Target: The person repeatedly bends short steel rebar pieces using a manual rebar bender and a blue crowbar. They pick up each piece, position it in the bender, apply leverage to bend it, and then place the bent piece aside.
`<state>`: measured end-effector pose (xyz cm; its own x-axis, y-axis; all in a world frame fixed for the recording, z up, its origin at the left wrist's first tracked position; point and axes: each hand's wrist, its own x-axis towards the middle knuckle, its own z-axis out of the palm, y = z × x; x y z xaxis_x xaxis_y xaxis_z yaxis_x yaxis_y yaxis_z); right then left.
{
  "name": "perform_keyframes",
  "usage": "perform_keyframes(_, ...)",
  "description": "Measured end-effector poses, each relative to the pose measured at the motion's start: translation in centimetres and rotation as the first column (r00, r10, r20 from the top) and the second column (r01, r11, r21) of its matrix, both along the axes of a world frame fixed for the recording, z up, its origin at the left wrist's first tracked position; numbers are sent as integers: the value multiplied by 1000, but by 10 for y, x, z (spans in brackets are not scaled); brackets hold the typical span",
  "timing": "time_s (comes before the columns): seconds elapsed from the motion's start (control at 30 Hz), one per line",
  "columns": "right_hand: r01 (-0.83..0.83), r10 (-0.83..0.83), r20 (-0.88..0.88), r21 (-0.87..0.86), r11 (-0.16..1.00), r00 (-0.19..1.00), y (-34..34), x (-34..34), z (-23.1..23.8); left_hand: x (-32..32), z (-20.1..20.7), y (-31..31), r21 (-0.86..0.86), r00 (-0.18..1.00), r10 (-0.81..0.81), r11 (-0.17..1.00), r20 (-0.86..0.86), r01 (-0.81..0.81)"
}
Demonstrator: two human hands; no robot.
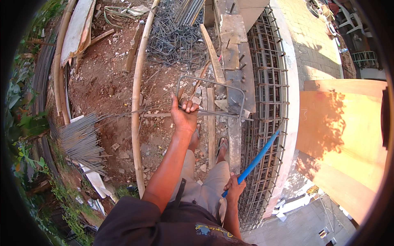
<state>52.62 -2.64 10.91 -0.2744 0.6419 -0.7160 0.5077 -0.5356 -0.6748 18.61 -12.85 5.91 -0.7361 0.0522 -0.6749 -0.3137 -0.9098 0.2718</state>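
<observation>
I have left grip (184, 116) curled shut round bent steel rod (213, 82) | its loop far-right, long axis left-to-right | my right grip (234, 187) wraps blue pipe (259, 158), slanting far-right

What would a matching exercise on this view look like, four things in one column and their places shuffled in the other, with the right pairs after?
Things
1. Angular bent grey metal rod
2. Long straight blue tube
3. Fanned bundle of thin grey metal rods
4. Flat orange-tan wooden panel

Places
A. Near the right edge of the picture
B. Gripped in the right hand
C. Toward the left side of the picture
D. Gripped in the left hand

Right pairs: 1-D, 2-B, 3-C, 4-A
</observation>
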Motion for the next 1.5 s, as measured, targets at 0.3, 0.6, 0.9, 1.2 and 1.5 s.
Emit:
perform_keyframes(0.3, -371, 372, 89, -21, 928, 924, 92, 7, -8, 46, -80, 32, 3, 932, 352, 935, 83, -353)
perform_keyframes(0.6, -773, 707, 314, 214, 598, 634, 240, -1, 1, -9, -76, 2, -186, 1000, -22, 982, -10, 20)
perform_keyframes(0.9, -946, 799, 506, 182, 268, 324, 336, -35, -8, -86, -35, -8, -919, 642, -684, -109, 346, 379)
perform_keyframes(1.2, -965, 806, 537, 205, 162, 249, 361, -70, -1, -72, -49, 2, -908, 741, -538, -342, 402, 243)
perform_keyframes(1.5, -981, 842, 518, 184, 62, 150, 375, -112, 15, -75, -64, -4, -887, 731, -521, -378, 441, 266)
